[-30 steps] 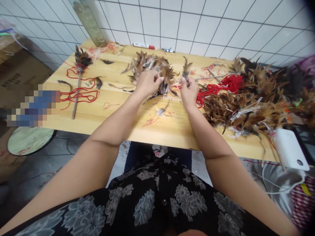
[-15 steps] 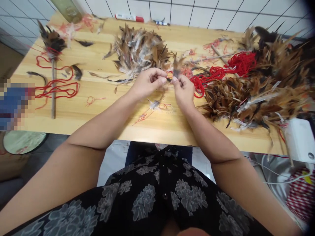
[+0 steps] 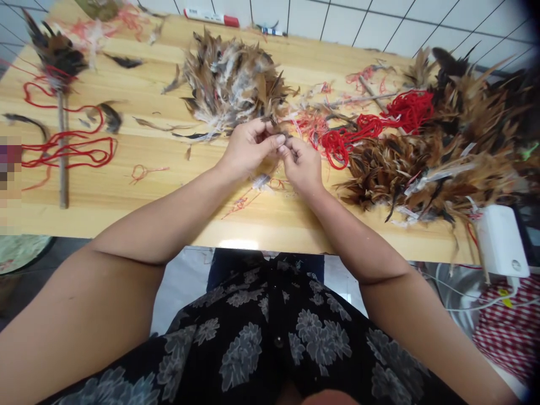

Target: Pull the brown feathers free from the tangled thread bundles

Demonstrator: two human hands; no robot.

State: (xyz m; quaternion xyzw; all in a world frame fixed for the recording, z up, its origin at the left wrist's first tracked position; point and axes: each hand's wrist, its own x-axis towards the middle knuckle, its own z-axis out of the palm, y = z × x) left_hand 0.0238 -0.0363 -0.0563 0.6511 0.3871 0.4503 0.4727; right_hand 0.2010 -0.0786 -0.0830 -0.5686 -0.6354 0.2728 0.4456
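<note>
Head view, worn camera facing forward and steeply down, near the wooden table (image 3: 169,216), wearer's side, wall edge uppermost

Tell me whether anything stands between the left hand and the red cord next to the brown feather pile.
Yes, the right hand does: it meets the left hand at the fingertips, between it and the red cord. Pink thread scraps also lie on the table, just short of the cord's nearest loops.

stick (image 3: 63,152) left | feather bundle (image 3: 236,79) mid-table | marker (image 3: 211,17) behind, seemingly by wall
</note>
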